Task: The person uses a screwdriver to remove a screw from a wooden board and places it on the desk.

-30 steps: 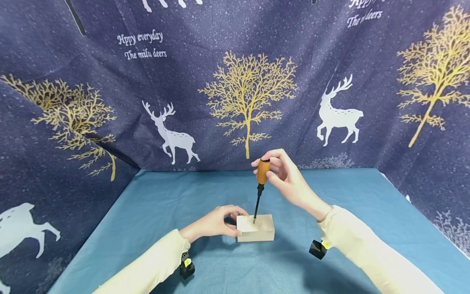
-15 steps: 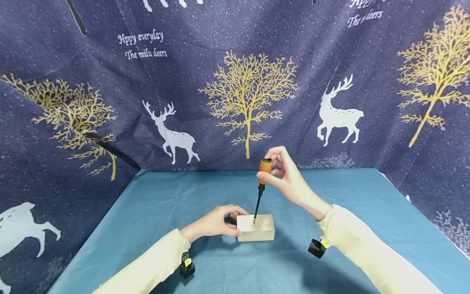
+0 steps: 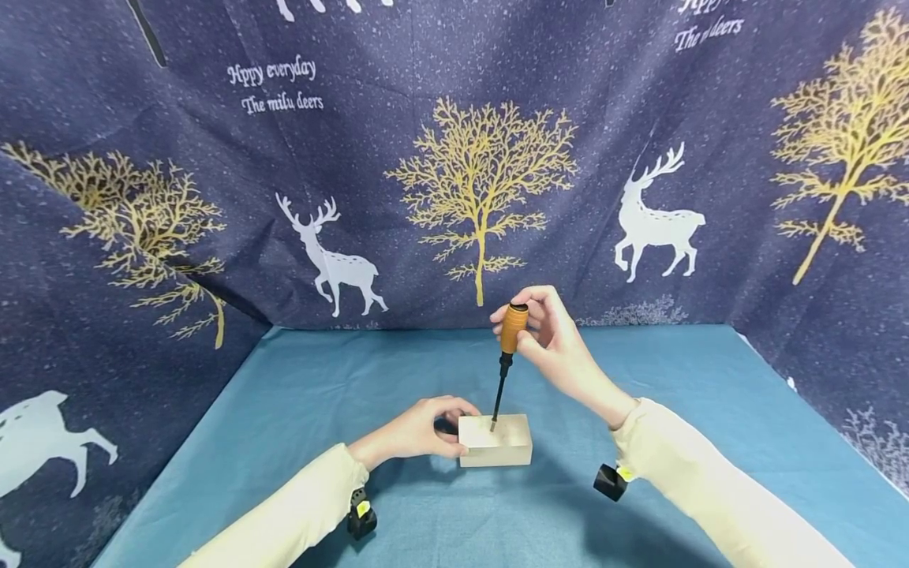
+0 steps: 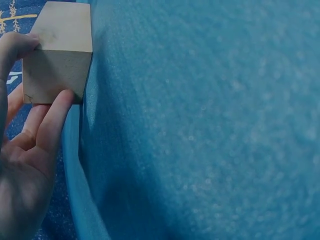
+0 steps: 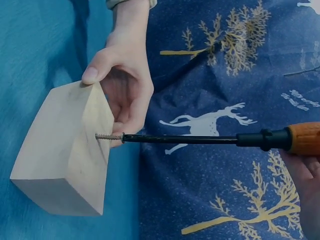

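A teal worktop (image 3: pixel 298 410) sits walled by deer-print cloth (image 3: pixel 454 158) on three sides. Mid-worktop, well off every edge, the left hand (image 3: pixel 415 430) grips the block (image 3: pixel 495 442); the right hand (image 3: pixel 550 335) grips the screwdriver (image 3: pixel 506 355), upright on a screw (image 5: pixel 103 136).

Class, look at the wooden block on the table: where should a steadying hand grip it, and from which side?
Grip the wooden block by its short left end, coming from the left as the left hand does. That flat end lies clear of the screwdriver and screw standing on its top face.
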Demonstrator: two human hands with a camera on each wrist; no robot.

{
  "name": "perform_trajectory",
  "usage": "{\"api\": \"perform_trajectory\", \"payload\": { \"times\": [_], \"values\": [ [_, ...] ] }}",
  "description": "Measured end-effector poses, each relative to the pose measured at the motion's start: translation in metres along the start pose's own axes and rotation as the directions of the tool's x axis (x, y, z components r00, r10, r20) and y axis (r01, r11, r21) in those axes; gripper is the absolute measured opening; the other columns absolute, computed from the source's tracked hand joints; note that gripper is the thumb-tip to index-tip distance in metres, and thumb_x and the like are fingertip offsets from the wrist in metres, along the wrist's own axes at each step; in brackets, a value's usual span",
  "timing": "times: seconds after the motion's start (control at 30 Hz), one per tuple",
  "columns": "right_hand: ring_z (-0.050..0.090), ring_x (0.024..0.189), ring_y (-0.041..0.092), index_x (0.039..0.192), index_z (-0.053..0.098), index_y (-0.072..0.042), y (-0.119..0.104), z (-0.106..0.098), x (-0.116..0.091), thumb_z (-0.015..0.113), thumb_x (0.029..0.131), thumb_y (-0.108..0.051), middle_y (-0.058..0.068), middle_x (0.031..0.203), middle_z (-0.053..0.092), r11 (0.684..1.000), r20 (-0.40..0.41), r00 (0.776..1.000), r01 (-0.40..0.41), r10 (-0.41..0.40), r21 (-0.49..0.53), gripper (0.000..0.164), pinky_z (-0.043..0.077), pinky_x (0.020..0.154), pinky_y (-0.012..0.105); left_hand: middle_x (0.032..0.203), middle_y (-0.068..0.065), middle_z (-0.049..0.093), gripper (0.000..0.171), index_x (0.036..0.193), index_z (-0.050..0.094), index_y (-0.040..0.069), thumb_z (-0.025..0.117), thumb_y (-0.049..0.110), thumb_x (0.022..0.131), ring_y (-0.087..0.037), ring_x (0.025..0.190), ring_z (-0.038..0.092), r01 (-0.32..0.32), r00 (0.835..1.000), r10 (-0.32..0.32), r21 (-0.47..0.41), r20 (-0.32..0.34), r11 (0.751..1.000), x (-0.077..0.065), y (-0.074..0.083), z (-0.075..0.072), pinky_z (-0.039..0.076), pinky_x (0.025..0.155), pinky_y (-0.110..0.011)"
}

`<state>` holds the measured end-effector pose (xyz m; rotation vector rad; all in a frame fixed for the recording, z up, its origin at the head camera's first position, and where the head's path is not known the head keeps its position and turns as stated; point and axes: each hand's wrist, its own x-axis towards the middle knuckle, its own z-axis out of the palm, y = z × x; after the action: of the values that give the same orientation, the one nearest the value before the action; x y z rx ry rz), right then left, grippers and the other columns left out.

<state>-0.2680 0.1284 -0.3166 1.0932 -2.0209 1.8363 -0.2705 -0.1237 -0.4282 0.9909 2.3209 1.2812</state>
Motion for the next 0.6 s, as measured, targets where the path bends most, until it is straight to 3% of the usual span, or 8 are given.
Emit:
{"api": "perform_trajectory", "payload": {
  "times": [0.17,0.27,0.37,0.6],
  "values": [
    [0.066,0.105,0.019,0.125,0.032,0.000,0.004,0.004,-0.001,0.041,0.091,0.012,0.019,0.116,0.061,0.998,-0.033,0.999,0.031,-0.033,-0.056,0.037,0.058,0.091,0.029,0.116,-0.011,0.062,0.046,0.126,0.063,0.014,0.077,0.012,0.083,-0.012,0.101,0.061,0.005,1.000,-0.005,0.009,0.000,1.000,0.000,0.000,0.000,0.060,0.083,-0.021],
    [0.061,0.099,0.010,0.124,0.034,-0.002,0.002,0.004,-0.002,0.054,0.094,0.006,0.009,0.115,0.057,0.985,-0.081,0.996,0.009,-0.023,-0.172,0.037,0.054,0.083,0.021,0.115,-0.009,0.062,0.046,0.126,0.063,0.016,0.077,0.012,0.082,-0.009,0.099,0.061,0.007,1.000,-0.007,0.017,-0.006,1.000,0.001,0.000,0.000,0.060,0.083,-0.021],
    [0.056,0.090,0.007,0.122,0.035,-0.005,0.000,0.004,-0.003,0.069,0.091,-0.004,0.000,0.111,0.051,0.965,-0.116,0.993,-0.033,0.003,-0.260,0.046,0.049,0.075,0.020,0.114,-0.006,0.063,0.046,0.125,0.064,0.018,0.078,0.011,0.082,-0.007,0.098,0.061,0.011,1.000,-0.011,0.025,-0.013,1.000,0.001,0.001,0.000,0.060,0.082,-0.020],
    [0.060,0.090,0.007,0.121,0.037,-0.005,-0.007,0.005,-0.001,0.073,0.088,-0.004,0.003,0.107,0.054,0.978,-0.093,0.995,-0.063,0.045,-0.200,0.048,0.053,0.077,0.019,0.114,-0.007,0.062,0.046,0.125,0.064,0.018,0.077,0.010,0.082,-0.009,0.099,0.060,0.007,1.000,-0.007,0.018,-0.008,1.000,0.001,0.000,0.000,0.060,0.083,-0.022]
  ]
}}
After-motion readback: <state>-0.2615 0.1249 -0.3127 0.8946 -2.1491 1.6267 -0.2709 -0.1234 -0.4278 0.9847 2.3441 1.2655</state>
